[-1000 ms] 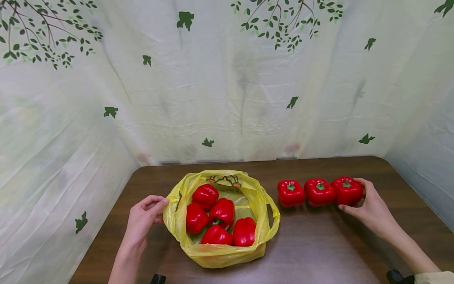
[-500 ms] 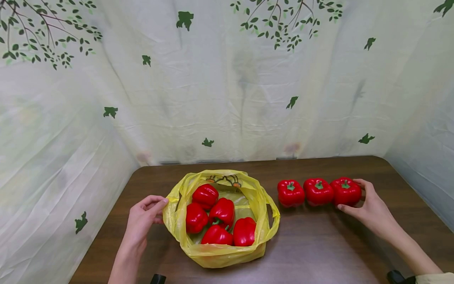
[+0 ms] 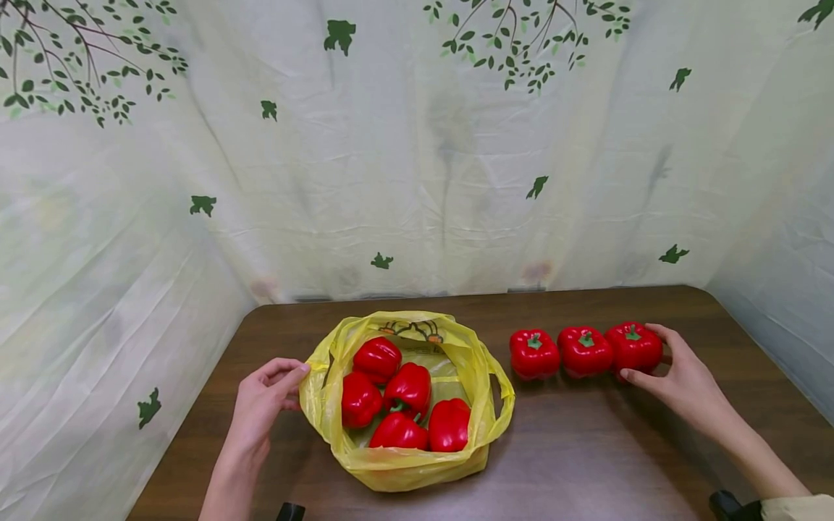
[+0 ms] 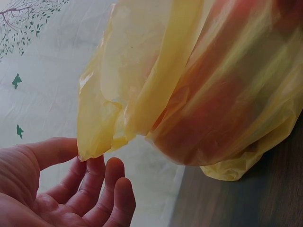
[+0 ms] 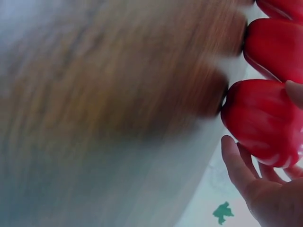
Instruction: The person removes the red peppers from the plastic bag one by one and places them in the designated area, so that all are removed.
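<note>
My left hand (image 3: 260, 401) pinches the left rim of a yellow plastic bag (image 3: 397, 474) between thumb and fingers. In the left wrist view, the bag's edge (image 4: 94, 137) is caught at the fingertips while the other fingers curl loosely below. Several red bell peppers (image 3: 408, 388) lie inside the bag, whose mouth is spread wide. To its right, three more peppers form a row. My right hand (image 3: 684, 380) grips the rightmost bell pepper (image 3: 633, 349), thumb in front and fingers round its far right side. That pepper's green stem points up, and it sits close against the middle pepper (image 3: 585, 352).
The leftmost pepper (image 3: 534, 354) of the row stands between the bag and the middle pepper. All rests on a dark brown wooden table (image 3: 560, 449). A pale curtain (image 3: 456, 181) printed with leaves and branches rises behind it and along both sides.
My right hand and the rightmost pepper have shifted slightly left, then a touch upward in the view. The middle pepper has also edged a little left. The left hand and bag have stayed put.
</note>
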`<action>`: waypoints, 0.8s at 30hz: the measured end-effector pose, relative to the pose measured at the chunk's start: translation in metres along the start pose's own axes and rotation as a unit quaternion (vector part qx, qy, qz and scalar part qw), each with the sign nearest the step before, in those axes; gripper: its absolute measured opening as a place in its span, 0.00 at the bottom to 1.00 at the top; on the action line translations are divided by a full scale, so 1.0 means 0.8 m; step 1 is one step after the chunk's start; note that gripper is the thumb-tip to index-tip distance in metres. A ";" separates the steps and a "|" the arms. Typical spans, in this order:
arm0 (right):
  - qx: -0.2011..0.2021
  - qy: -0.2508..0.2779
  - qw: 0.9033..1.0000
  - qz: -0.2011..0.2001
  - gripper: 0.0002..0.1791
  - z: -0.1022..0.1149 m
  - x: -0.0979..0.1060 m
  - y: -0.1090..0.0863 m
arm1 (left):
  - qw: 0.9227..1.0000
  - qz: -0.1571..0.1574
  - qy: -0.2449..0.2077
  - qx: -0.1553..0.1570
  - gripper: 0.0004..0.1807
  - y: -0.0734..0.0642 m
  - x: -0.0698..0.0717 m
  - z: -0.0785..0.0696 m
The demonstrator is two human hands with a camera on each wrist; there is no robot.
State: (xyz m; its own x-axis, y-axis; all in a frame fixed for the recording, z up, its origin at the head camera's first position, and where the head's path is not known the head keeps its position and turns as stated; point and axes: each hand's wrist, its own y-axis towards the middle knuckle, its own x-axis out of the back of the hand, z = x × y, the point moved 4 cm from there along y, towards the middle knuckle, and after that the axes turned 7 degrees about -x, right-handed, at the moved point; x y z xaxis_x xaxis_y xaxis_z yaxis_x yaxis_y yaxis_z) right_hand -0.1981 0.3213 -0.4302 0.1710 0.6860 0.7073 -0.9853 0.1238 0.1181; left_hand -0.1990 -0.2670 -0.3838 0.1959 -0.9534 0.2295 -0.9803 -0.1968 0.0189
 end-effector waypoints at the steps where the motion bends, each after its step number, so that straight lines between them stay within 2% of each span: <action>1: -0.002 0.000 1.000 -0.001 0.51 0.000 0.000 0.001 | 1.000 0.000 0.000 0.000 0.13 0.000 0.000 0.000; 16: -0.016 0.000 1.000 -0.007 0.51 -0.001 -0.001 0.004 | 1.000 0.001 0.000 -0.001 0.13 0.001 0.000 0.001; 24: -0.019 -0.005 0.999 -0.028 0.48 -0.003 0.002 0.004 | 1.000 0.004 -0.004 -0.003 0.12 0.001 -0.002 0.002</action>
State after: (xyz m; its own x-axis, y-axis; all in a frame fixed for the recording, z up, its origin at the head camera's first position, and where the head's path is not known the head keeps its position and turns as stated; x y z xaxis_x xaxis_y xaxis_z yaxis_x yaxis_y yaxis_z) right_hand -0.2012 0.3247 -0.4305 0.2250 0.6704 0.7071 -0.9733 0.1881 0.1314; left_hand -0.1997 -0.2663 -0.3854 0.1883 -0.9569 0.2210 -0.9819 -0.1882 0.0220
